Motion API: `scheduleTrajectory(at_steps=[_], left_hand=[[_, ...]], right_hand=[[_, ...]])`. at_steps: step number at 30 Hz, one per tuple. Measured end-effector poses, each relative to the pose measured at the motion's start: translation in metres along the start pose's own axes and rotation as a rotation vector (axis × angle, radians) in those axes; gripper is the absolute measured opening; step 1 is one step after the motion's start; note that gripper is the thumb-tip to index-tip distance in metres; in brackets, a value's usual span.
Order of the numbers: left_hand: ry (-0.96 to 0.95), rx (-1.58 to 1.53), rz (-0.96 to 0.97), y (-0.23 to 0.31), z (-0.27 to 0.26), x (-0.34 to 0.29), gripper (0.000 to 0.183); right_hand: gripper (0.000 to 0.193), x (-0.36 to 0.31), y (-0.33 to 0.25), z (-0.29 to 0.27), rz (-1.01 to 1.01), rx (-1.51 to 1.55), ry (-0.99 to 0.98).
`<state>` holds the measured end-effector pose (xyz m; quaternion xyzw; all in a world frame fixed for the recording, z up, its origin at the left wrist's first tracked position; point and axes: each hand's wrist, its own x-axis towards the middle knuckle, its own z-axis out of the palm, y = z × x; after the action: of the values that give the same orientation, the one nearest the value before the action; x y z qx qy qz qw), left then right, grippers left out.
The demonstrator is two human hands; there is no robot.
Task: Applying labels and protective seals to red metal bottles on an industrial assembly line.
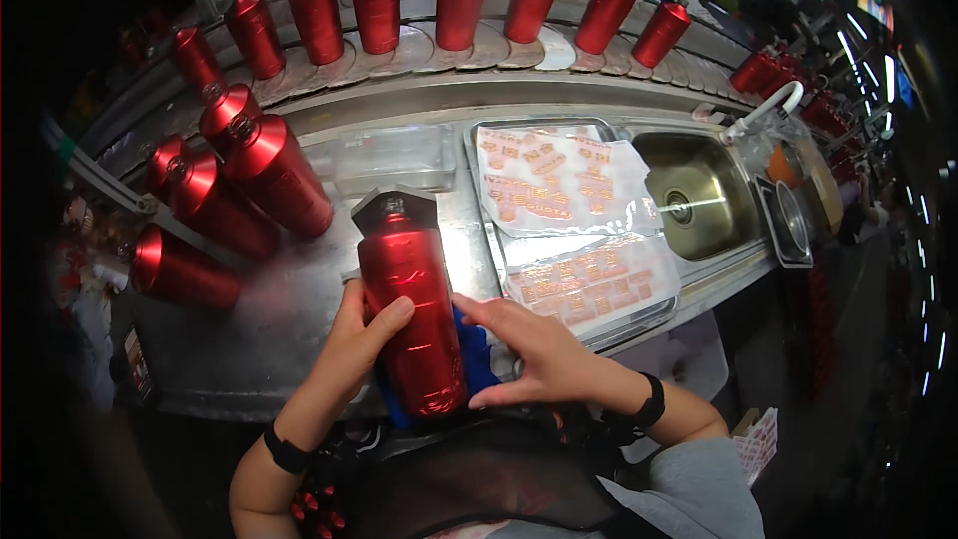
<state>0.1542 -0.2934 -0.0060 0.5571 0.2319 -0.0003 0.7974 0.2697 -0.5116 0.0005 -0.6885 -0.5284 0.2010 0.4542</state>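
Holding a smooth red bottle (414, 309) with one hand leaves room for a roll

The bottle is at lower centre of the frame, neck toward the top, base near the lower edge. The left hand (364, 334) grasps it from the left, thumb pressed across the front, the other fingers mostly hidden. The right hand (539, 354) is spread and loose, gripping nothing that shows; whether its index fingertip touches the bottle's right side, I cannot tell.

With only one firm hold, the glossy surface could turn or slip, more so if the blue cloth (481, 354) beside and apparently beneath it slides on the steel bench (284, 359). The base sits close to the near edge, so a slip there might end in a drop. A hard thumb or fingernail could mark the finish. Swinging the bottle left could knock the clustered bottles (284, 180) at left; swinging it right could crease the printed sheets (629, 175) at centre right.
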Motion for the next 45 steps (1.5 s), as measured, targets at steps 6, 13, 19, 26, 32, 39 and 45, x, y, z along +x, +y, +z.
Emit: scheduleTrajectory(at_steps=[6, 13, 19, 26, 32, 39, 45], left_hand=[[-0.015, 0.039, 0.051, -0.001, -0.001, -0.004, 0.087], [-0.028, 0.033, 0.078, -0.012, -0.010, 0.005, 0.084], [-0.043, 0.001, 0.043, -0.009, -0.013, 0.009, 0.069], [-0.039, -0.024, 0.063, -0.009, -0.018, 0.017, 0.065], [-0.048, -0.008, 0.086, -0.012, -0.034, 0.026, 0.061], [-0.052, 0.014, 0.107, -0.016, -0.047, 0.033, 0.060], [-0.018, 0.037, 0.094, -0.012, -0.050, 0.035, 0.071]], right_hand=[[0.027, -0.010, 0.085, -0.067, 0.495, -0.243, 0.355], [0.021, -0.015, 0.157, -0.118, 0.580, -0.745, 0.414], [0.017, -0.034, 0.163, -0.144, 0.578, -0.879, 0.370], [0.028, -0.030, 0.184, -0.164, 0.667, -1.070, 0.683], [0.033, -0.021, 0.223, -0.191, 0.904, -0.785, 0.697], [0.022, -0.056, 0.268, -0.242, 0.724, -0.334, 1.010], [0.025, -0.100, 0.311, -0.258, 1.132, -0.685, 0.683]])
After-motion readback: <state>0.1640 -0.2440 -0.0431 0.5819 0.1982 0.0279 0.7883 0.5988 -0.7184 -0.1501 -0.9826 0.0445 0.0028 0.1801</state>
